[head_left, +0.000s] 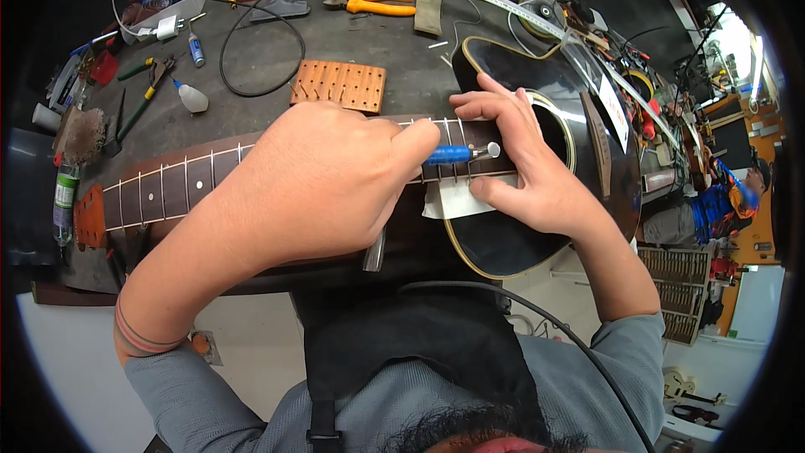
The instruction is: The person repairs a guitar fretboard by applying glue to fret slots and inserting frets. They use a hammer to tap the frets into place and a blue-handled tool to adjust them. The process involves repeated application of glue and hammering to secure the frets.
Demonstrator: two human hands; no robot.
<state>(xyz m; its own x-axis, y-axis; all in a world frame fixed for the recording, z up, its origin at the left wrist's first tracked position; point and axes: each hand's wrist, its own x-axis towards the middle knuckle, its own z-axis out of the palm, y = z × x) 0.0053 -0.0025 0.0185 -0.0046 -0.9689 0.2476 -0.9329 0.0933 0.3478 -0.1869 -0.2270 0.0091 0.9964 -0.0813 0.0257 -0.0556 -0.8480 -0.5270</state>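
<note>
Right hand [541, 169] over soundhole rim [571, 136]

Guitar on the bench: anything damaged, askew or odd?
Mildly odd: no strings show over the fretboard or sound hole, and a white sheet lies on the black body by the right hand. No spill or breakage visible.

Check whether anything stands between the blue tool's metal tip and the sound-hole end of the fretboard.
Yes, the right hand does: it spreads across the fretboard just beyond the metal tip of the blue tool, which the left hand holds.
</note>
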